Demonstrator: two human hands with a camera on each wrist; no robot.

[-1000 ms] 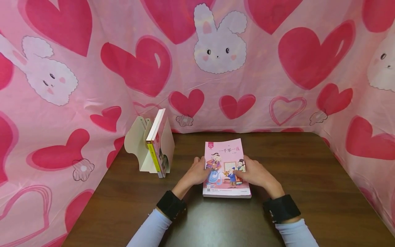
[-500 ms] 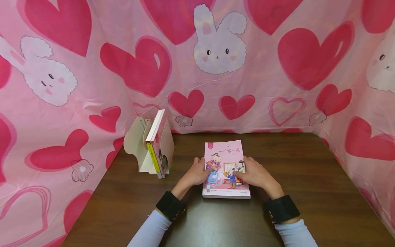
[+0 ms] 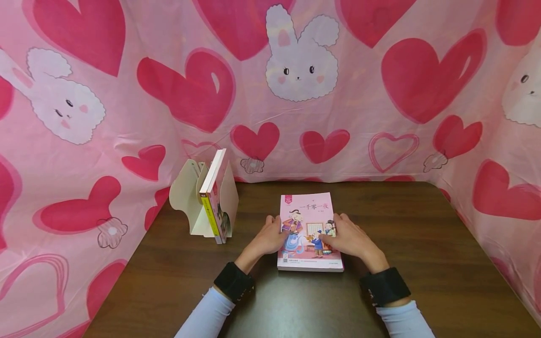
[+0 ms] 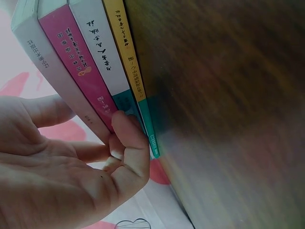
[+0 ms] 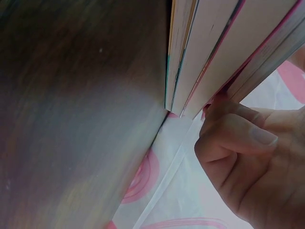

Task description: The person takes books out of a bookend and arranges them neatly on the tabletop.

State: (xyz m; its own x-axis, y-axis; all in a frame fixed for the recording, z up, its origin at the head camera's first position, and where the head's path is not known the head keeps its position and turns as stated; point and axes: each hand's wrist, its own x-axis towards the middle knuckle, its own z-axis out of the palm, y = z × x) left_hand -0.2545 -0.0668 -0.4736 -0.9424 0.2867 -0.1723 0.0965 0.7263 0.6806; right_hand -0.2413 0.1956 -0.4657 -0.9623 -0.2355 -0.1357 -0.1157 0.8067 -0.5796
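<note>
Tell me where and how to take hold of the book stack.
Probably by both long sides of the book stack, from left and right together: spines face left, page edges right, and squeezing across should keep it from slipping apart.

The book stack point(image 4: 81, 62) lies on the table point(image 3: 405, 291) in front of me, four books high, with the storybook point(image 3: 310, 225) on top. My left hand point(image 3: 268, 237) is at its left side, my right hand point(image 3: 352, 237) at its right. Left of the stack, apart from it, stands the book rack point(image 3: 190, 202), an upright book point(image 3: 213, 216) beside its right plate. Printed cloth point(image 3: 359, 108) hangs behind the table and to its left and right.
</note>
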